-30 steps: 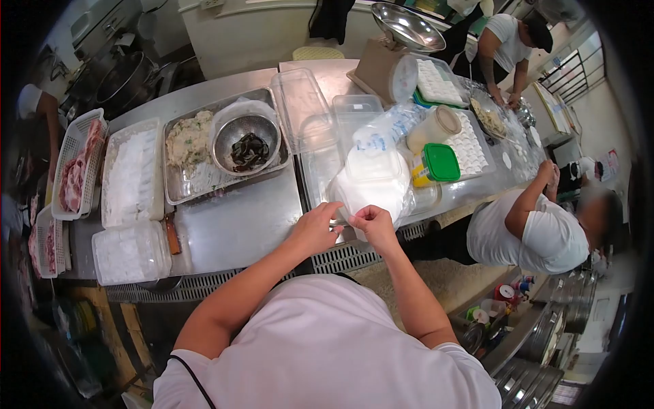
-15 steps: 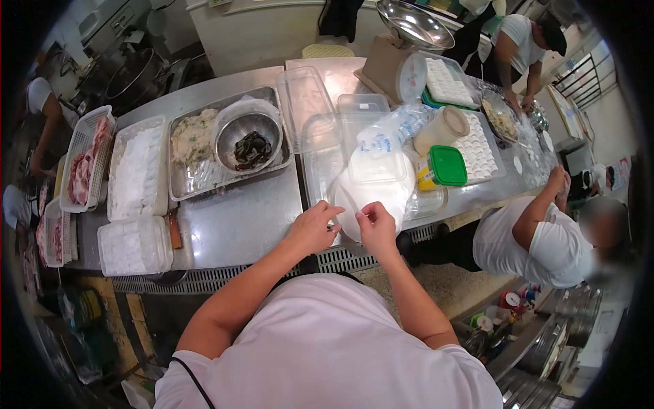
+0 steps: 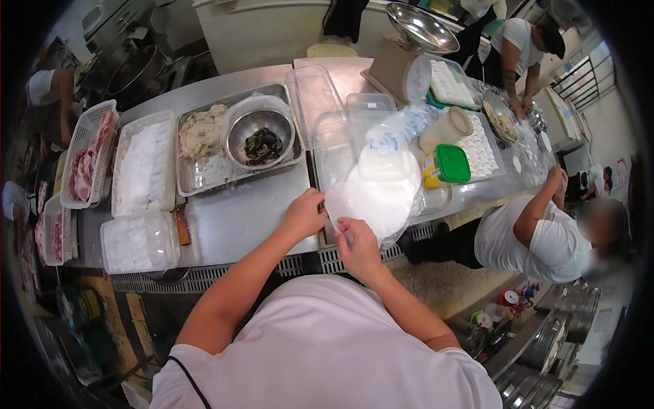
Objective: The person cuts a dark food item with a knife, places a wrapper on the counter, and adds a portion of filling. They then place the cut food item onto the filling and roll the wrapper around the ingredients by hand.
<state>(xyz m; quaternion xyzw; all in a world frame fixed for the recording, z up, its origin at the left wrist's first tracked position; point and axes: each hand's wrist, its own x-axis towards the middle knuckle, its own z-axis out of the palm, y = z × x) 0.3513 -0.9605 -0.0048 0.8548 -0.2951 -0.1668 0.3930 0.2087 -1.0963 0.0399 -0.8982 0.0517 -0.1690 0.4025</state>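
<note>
Round white sheets, thin like paper or dough skins, lie piled on clear plastic at the table's front edge. A sheet's left side is raised and reaches toward my left hand. That hand's fingers are curled closed at the sheet's left edge; their tips are partly hidden. My right hand pinches the lower left edge with thumb and fingertips. A clear plastic bag with blue print lies just behind the pile. Beside it stands a yellow tub with a green lid.
To the left are a tray of pale filling, a metal bowl of dark pieces, a bin of white powder and a basket of raw meat. A scale stands behind. Co-workers stand at the right.
The sheet's left edge has spread leftward toward my left hand. My right hand has moved left and down, and my left hand slightly left, its fingers now more curled.
</note>
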